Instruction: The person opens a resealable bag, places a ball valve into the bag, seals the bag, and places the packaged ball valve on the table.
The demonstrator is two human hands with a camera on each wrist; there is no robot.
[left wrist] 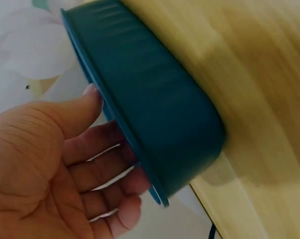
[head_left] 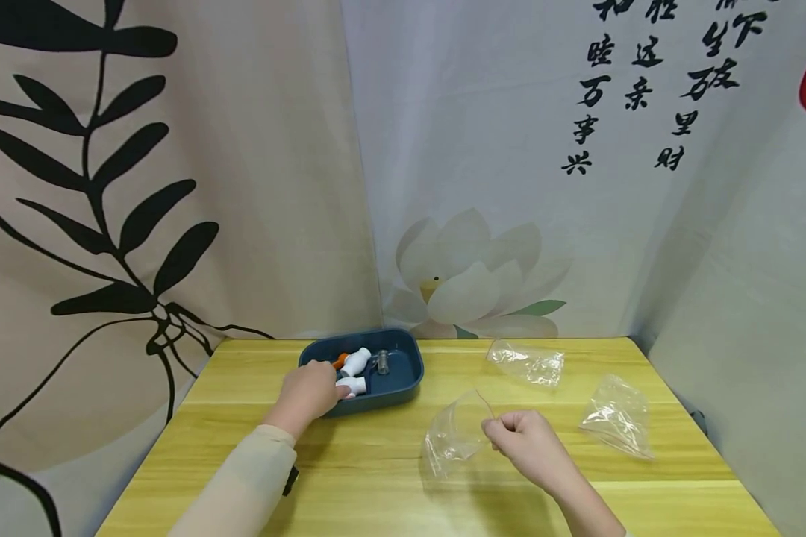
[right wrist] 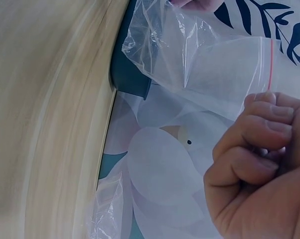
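A dark blue tray (head_left: 395, 386) stands at the table's far edge. My left hand (head_left: 311, 389) reaches over its near left wall, fingers dipping behind the rim (left wrist: 115, 112) in the left wrist view, fingertips partly hidden. Close to the thumb lies a white rounded piece (head_left: 353, 385); another white piece (head_left: 357, 362), an orange piece (head_left: 339, 361) and a small grey clear-looking piece (head_left: 383, 362) lie beyond. My right hand (head_left: 527, 445) pinches a clear zip bag (head_left: 453, 436) by a corner of its red-striped mouth (right wrist: 271, 64). The bag hangs over the table, left of that hand.
Two more clear plastic bags lie on the wooden table (head_left: 376, 477): one bag (head_left: 527, 362) at the back right, the other bag (head_left: 618, 416) farther right. Behind the table hangs a printed curtain (head_left: 295, 186) with leaves, a flower and writing.
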